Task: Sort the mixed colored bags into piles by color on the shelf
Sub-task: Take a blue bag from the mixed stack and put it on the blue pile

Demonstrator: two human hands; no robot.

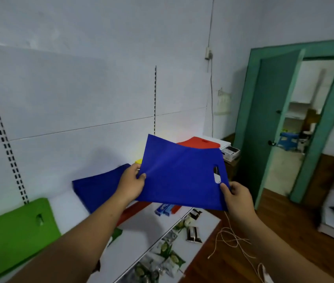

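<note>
Blue bag (180, 176) above the white shelf (141, 225).
Left hand (131, 182) and right hand (237, 199) pinched its edges; green door (268, 119) stood open beyond.

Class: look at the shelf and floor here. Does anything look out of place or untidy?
Yes. A loose tangle of pale string lies on the wooden floor right of the lower shelf. On that shelf, green-and-white packets lie jumbled at mixed angles. The held blue bag looks undamaged.

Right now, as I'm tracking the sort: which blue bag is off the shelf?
The raised blue bag, pinched by the left hand and right hand; the other blue bag lies flat on the shelf.
</note>
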